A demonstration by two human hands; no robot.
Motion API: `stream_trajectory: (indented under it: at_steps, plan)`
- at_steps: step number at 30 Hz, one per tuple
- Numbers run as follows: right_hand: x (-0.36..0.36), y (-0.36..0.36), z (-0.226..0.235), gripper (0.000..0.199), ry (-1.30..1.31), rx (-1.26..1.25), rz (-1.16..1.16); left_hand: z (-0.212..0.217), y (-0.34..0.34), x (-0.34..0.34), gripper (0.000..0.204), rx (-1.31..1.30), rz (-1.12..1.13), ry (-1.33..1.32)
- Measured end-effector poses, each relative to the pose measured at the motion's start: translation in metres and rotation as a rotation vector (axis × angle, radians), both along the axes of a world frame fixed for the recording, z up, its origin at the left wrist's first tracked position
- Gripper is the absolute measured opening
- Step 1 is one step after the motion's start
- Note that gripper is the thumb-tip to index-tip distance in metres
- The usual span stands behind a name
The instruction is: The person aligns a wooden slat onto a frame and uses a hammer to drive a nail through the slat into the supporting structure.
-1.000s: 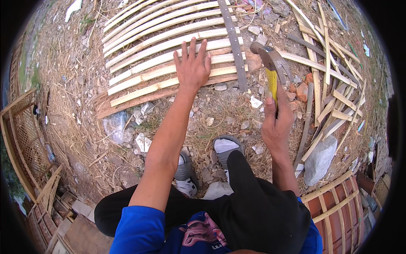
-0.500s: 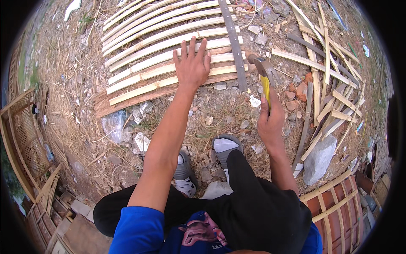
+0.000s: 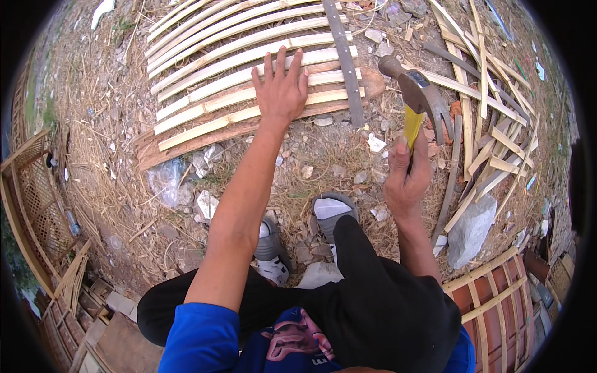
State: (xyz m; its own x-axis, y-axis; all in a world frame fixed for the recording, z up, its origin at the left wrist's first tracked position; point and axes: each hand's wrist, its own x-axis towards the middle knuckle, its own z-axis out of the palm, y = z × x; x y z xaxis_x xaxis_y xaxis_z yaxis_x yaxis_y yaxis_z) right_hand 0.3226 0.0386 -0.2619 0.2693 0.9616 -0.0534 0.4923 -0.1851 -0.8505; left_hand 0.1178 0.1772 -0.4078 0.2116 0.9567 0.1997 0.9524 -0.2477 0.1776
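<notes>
- On the bamboo slats (image 3: 249, 81), the left hand (image 3: 281, 90) lies flat with fingers spread, palm pressing the two or three nearest strips against the ground and gripping nothing.
- Beside it to the right, the right hand (image 3: 405, 180) is closed tight round the yellow handle of a claw hammer (image 3: 418, 99), whose steel head is raised above the debris, near the dark cross batten (image 3: 342, 59) that runs over the slats.
- To strike well, I judge the pressing palm should stay well clear of the batten, the slats kept from shifting, and the hammer face brought down square where batten and slat cross; a short grip would give more control than a long swing.
- Compared with a second ago, the hammer head has swung left and lower toward the batten, then stands raised again now; the left hand has stayed planted on the same strips.
- Further out, grey shoes (image 3: 329, 211) stand on straw and stone chips, a pale rock (image 3: 469, 230) lies right, loose split strips (image 3: 491, 124) pile beyond it, and woven frames (image 3: 37, 205) lean at the left edge.
</notes>
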Motion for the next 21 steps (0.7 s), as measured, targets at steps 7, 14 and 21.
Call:
stream_trajectory:
  at_steps: [7,14,21]
  plan:
    - [-0.001,0.002,-0.027,0.037,-0.17,-0.078,0.011,0.001,0.0,-0.007,0.046,-0.013,0.018,0.019]
    - [-0.001,0.006,-0.033,0.037,-0.195,-0.133,0.112,0.001,-0.001,-0.001,0.046,-0.023,0.014,0.0]
    - [-0.013,0.021,0.025,0.037,-0.204,0.025,0.097,0.0,-0.002,-0.012,0.046,0.034,0.006,0.011]
